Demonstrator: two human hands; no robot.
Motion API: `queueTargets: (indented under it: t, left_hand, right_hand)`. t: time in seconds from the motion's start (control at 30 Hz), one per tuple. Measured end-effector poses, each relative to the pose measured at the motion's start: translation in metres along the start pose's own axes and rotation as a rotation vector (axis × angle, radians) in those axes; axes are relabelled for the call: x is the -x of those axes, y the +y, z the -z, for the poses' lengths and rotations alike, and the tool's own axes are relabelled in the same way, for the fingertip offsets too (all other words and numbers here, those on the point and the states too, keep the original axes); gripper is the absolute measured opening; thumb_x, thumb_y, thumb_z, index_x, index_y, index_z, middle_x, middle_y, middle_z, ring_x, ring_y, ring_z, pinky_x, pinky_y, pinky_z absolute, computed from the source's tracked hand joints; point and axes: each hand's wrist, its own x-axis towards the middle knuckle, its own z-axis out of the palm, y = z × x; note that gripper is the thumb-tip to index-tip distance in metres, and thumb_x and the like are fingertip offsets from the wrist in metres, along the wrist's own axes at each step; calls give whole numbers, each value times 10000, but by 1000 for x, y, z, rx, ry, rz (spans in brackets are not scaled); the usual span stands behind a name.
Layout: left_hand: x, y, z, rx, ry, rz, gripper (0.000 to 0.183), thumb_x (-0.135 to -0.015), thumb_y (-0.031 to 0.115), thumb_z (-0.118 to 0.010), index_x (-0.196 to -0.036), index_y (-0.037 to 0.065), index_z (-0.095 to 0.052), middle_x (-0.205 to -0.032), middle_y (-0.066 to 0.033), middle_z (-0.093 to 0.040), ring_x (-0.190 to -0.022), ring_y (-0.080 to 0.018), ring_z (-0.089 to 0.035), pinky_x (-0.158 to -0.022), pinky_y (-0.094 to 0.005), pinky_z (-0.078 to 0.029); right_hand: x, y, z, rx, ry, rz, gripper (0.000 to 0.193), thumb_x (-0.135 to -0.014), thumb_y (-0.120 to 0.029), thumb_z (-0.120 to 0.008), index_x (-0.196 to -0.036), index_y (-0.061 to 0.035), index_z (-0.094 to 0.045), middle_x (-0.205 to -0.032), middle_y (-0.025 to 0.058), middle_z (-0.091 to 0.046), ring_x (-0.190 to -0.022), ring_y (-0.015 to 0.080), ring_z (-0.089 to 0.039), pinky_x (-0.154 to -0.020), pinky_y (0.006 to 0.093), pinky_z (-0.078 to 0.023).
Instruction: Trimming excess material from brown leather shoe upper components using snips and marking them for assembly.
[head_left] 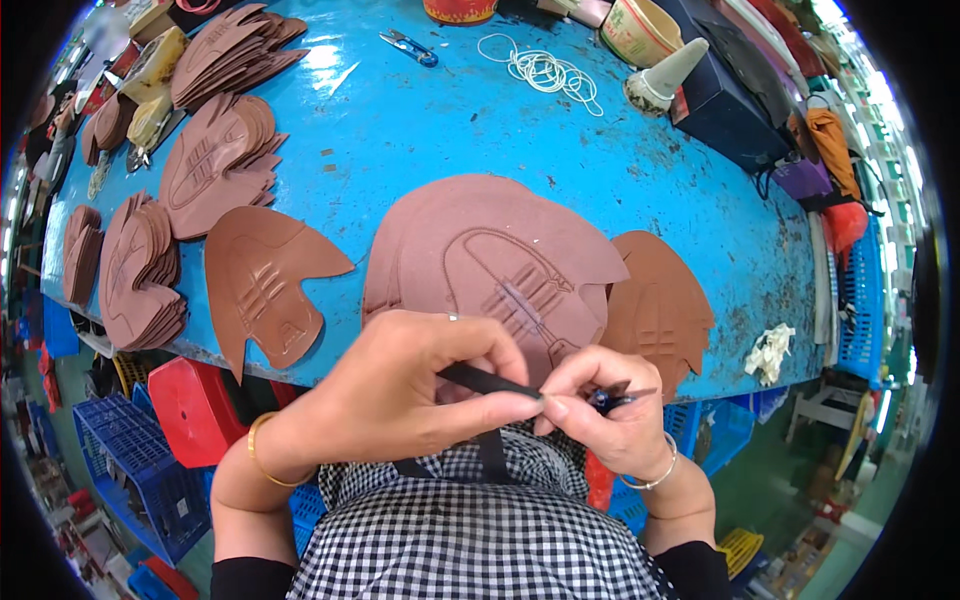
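My left hand [390, 385] is closed on a narrow black strip [485, 383], pinching it between thumb and forefinger. At the strip's tip, the thumb and forefinger of my right hand [620, 425] are pressed together. A small dark-bladed cutting tool, seemingly thread snips [602, 399], is tucked in the right hand; most of it is hidden by the fingers. Just beyond both hands lie overlapping mauve shoe-upper pieces [420, 230] with raised stitched lines. One brown upper piece [250, 260] lies to their left, and another brown piece [660, 290] is partly under them on the right.
Stacks of upper pieces [215, 165] stand along the left of the blue table [420, 120]. Blue-handled snips [410, 48], loose white cord [545, 72] and a grey cone [668, 78] lie at the back. Below the table are a red stool [195, 410] and a blue crate [140, 470].
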Motion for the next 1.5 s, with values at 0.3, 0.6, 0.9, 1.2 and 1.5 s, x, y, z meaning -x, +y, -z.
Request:
queueTargets:
  t: [0.3,0.6,0.9,1.2,1.5]
  left_hand:
    - [-41,3,38,-201,-22,-24,135,-723,93,-794,-793,30,-697,-707,-35,-637,-641,-82,-600,-489,-218,-411]
    - [-66,-24,19,-537,-55,-143,112,-733,141,-723,-775,44,-686,-676,-117,-653,-616,-267,-634,-545,-351,-481]
    - [-73,-27,14,-724,-34,-200,133,-696,142,-706,-728,36,-632,-638,-126,-606,-628,-327,-589,-581,-407,-456]
    - [-74,-19,36,-899,-24,-219,193,-689,173,-731,-794,39,-639,-642,-108,-570,-662,-303,-561,-752,-387,-430]
    - [-72,-14,40,-865,-128,-113,134,-740,141,-677,-815,34,-648,-668,-75,-571,-682,-255,-571,-802,-358,-432]
  right_hand:
    - [-30,-1,62,159,247,4,174,-948,-40,-492,-1099,-32,-405,-920,48,-540,-771,82,-483,-704,230,-432]
    - [-69,4,84,363,19,-54,90,-926,-41,-587,-958,-24,-505,-813,20,-584,-731,74,-575,-628,218,-440]
    - [-91,-4,91,906,-511,530,131,-706,-84,-700,-816,-108,-633,-653,23,-512,-558,201,-556,-478,334,-406]
    - [-103,-12,90,1052,-622,545,151,-702,-125,-650,-795,-125,-531,-652,41,-470,-601,214,-567,-484,353,-427]
    - [-116,-16,73,1199,-542,640,144,-747,-179,-662,-830,-103,-573,-702,45,-540,-628,237,-582,-509,347,-442]
